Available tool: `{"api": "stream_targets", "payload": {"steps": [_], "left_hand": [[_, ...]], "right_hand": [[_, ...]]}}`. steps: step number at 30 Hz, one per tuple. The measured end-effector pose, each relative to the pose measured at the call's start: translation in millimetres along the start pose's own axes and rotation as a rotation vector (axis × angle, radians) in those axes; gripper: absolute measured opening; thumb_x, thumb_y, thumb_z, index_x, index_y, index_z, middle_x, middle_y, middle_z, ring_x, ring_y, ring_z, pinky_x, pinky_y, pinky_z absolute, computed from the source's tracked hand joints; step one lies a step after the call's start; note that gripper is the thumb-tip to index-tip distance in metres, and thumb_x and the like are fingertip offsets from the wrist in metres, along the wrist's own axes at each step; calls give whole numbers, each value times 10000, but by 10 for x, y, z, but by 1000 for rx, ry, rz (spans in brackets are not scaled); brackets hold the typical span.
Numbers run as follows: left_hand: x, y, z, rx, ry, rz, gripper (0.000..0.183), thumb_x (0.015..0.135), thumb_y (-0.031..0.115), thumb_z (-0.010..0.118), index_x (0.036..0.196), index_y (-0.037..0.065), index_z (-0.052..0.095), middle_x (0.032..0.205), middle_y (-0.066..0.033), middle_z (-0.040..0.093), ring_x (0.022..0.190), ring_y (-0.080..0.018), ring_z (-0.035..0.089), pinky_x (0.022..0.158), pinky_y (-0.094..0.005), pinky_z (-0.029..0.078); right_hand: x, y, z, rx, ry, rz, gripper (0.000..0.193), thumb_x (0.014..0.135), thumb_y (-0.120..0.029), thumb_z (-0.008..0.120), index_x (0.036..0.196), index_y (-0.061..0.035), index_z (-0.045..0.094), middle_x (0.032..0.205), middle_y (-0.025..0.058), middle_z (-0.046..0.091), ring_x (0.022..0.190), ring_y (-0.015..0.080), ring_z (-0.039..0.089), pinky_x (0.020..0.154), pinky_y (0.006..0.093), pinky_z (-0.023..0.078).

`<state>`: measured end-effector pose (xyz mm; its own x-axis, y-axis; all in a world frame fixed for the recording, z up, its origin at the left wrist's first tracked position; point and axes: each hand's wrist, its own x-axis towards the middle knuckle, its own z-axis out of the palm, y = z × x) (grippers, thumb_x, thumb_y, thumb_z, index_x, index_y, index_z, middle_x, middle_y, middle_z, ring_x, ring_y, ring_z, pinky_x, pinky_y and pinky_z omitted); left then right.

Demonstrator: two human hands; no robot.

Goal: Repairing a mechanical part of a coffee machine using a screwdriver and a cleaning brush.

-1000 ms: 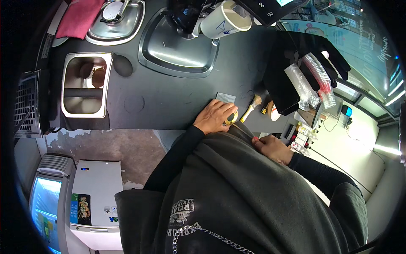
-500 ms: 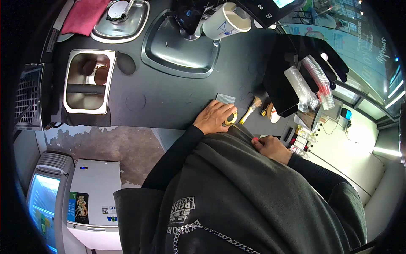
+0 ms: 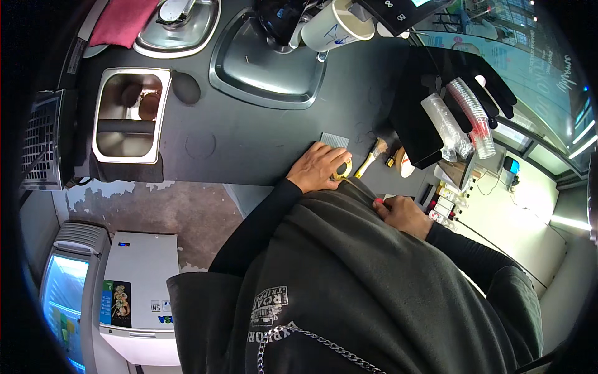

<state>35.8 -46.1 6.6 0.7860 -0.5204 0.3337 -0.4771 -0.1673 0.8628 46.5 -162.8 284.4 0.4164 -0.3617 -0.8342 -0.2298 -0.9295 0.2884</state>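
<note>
My left hand [image 3: 319, 167] is wrapped round a round yellow thing [image 3: 343, 169], too small and covered to name, at the counter's near edge. A thin strip [image 3: 359, 189] runs from it toward my right hand [image 3: 405, 215], along the front of my dark shirt. In my right hand's closed fingers is a small red piece [image 3: 379, 201]. Just beyond my left hand lies a grey ridged pad [image 3: 335, 141]. To its right are a yellow-handled brush [image 3: 372, 159], a small yellow-and-black item [image 3: 390, 161] and a round pale piece [image 3: 406, 167].
The dark counter [image 3: 249, 140] holds a steel knock box [image 3: 99, 134], a steel tray [image 3: 265, 75] and a white paper cup [image 3: 336, 28]. Plastic-wrapped cup stacks [image 3: 471, 115] lie on a black box [image 3: 414, 131] at right. Behind at left stand a white freezer [image 3: 140, 268] and a lit cooler [image 3: 65, 293].
The view has shifted slightly. Both hands keep their grips, and the strip still spans between them; the right hand sits a little farther right.
</note>
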Motion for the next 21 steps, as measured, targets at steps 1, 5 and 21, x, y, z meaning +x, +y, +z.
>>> {"api": "stream_targets", "payload": {"steps": [1,5,21], "left_hand": [[-5,4,-3,4,3,3,783,772,346,883,1432,92,548,1384,-93,604,1233,-258,598,1104,-417,418],[-13,25,-53,-24,-10,-2,816,774,316,884,1467,88,517,1451,-105,562,1284,-263,581,1134,-420,413],[48,-60,-306,-86,-180,-72,684,769,98,849,1392,112,568,1317,-33,648,1137,-264,648,1052,-396,487]], "right_hand": [[32,52,30,-14,1,-42,537,1080,-423,554,1026,71,756,861,338,713,854,471,739,838,498,586],[77,127,100,-49,43,-97,549,1082,-413,550,1015,97,743,853,357,701,866,495,729,836,510,584],[112,220,47,11,-45,-165,578,1077,-428,553,975,109,742,821,361,686,841,491,725,807,517,580]]}}
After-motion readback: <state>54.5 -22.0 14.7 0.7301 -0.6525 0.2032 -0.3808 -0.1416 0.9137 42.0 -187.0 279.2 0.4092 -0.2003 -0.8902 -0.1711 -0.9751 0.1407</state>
